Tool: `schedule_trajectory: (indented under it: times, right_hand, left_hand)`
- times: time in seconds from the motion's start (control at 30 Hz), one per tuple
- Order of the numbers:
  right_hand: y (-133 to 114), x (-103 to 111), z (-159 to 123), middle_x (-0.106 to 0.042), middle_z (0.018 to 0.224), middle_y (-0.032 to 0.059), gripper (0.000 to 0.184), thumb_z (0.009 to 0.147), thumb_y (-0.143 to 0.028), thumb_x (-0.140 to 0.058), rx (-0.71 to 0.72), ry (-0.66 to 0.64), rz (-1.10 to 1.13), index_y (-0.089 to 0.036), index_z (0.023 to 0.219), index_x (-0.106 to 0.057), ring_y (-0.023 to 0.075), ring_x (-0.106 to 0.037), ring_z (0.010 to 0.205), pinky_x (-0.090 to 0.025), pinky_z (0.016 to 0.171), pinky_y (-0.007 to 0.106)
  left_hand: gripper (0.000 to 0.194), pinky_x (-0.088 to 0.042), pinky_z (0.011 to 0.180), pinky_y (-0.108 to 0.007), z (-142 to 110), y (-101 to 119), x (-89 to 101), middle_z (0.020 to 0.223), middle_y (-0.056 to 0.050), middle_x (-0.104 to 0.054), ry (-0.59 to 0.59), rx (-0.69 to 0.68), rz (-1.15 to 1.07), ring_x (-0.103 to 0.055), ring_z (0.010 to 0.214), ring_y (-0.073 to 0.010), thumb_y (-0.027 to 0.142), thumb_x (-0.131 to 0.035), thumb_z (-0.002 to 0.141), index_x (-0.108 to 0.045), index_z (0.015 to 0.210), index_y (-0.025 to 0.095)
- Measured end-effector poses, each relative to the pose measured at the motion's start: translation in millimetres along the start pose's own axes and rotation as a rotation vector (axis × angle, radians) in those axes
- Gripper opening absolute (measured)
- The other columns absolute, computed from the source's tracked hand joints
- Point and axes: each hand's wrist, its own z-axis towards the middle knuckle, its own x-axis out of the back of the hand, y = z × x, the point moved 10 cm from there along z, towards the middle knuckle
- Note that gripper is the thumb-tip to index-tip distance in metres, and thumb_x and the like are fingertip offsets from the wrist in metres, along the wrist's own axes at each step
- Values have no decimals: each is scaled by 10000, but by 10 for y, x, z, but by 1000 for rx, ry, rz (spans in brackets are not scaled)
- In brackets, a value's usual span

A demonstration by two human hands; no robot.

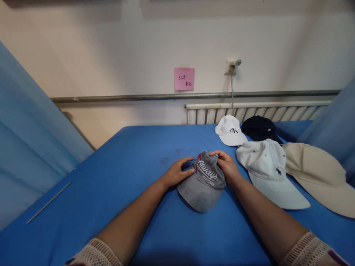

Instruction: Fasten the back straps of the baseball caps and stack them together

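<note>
Grey cap (206, 181) sits betw. L hand (176, 173), R hand (229, 170) (both angled inward).

Soft, rather dim light leaves broad, faint shadows on the wall (155, 44). The gray cap (205, 183) looks fairly sharp; wide-angle distortion stretches the right-edge beige cap (318, 166).

Pink handwritten note (184, 78) affixed to pale wall (111, 48), metal rail (133, 98) below, socket (227, 68) with cable (232, 84) hanging toward ribbed radiator (257, 106), thin stick (48, 202) lying on blue cover (91, 188), blue curtains (33, 140) both sides
</note>
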Motion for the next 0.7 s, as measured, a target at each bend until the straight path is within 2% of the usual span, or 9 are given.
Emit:
schedule_trajectory:
  times: [0.1, 0.17, 0.3, 0.37, 0.43, 0.5, 0.57, 0.63, 0.7]
  right_hand:
    - [-57, -24, 5, -704, 925, 26, 185, 685, -289, -665, 81, -6, -78, -214, 852, -650, 203, -640, 873, -499, 832, 352]
    - [-102, -10, 17, -704, 935, 36, 183, 713, -300, -637, 142, 7, -149, -212, 873, -649, 207, -641, 890, -495, 849, 367]
    - [-306, 95, 0, -681, 915, 45, 158, 774, -291, -576, 346, 132, -384, -204, 882, -652, 199, -625, 879, -482, 858, 382]
    - [-431, 91, -51, -664, 969, 60, 165, 796, -272, -547, 476, 174, -516, -202, 903, -651, 201, -612, 920, -470, 885, 392]
    - [-481, 96, -91, -640, 1052, 81, 204, 800, -264, -540, 537, 214, -586, -195, 968, -633, 194, -608, 910, -476, 871, 386]
    - [-438, 152, -95, -638, 1027, 86, 234, 797, -286, -549, 489, 275, -620, -184, 1000, -607, 182, -608, 825, -492, 787, 354]
    - [-316, 183, -67, -653, 864, 53, 194, 800, -334, -551, 360, 294, -669, -188, 918, -600, 176, -593, 713, -476, 672, 308]
    - [-192, 156, -47, -622, 685, 12, 173, 806, -372, -535, 239, 257, -727, -206, 784, -583, 172, -566, 617, -427, 581, 276]
    - [-122, 92, -45, -602, 614, -6, 192, 806, -378, -522, 180, 198, -767, -218, 707, -561, 166, -550, 567, -392, 546, 267]
  left_hand:
    - [338, -450, 972, -376, 65, 94, -140, 1122, -66, -690, -3, -48, 28, -613, 1060, -230, 385, -626, 803, -672, 1077, 194]
    - [237, -490, 848, -334, 72, 110, -112, 932, -48, -714, 28, -30, 47, -641, 898, -208, 374, -600, 814, -687, 903, 172]
    - [233, -472, 716, -269, -39, 215, 179, 778, -14, -672, 141, -48, 83, -610, 751, -165, 372, -556, 836, -643, 781, 163]
    - [231, -454, 681, -257, -112, 284, 328, 734, -6, -651, 182, -66, 149, -585, 699, -148, 345, -531, 843, -627, 734, 165]
    - [215, -431, 635, -250, -155, 324, 403, 685, -1, -628, 190, -67, 236, -554, 644, -137, 306, -522, 830, -616, 695, 168]
    - [197, -418, 608, -251, -163, 328, 403, 672, -2, -620, 175, -60, 293, -537, 617, -133, 294, -525, 820, -625, 706, 170]
    - [186, -437, 639, -262, -150, 319, 354, 749, -17, -653, 162, -62, 299, -564, 667, -146, 325, -550, 820, -658, 814, 175]
    - [241, -462, 704, -282, -133, 319, 286, 880, -38, -680, 161, -79, 283, -597, 772, -171, 364, -593, 810, -664, 959, 188]
    - [228, -471, 773, -302, -120, 344, 184, 935, -46, -680, 128, -120, 252, -609, 858, -189, 351, -608, 805, -658, 965, 195]
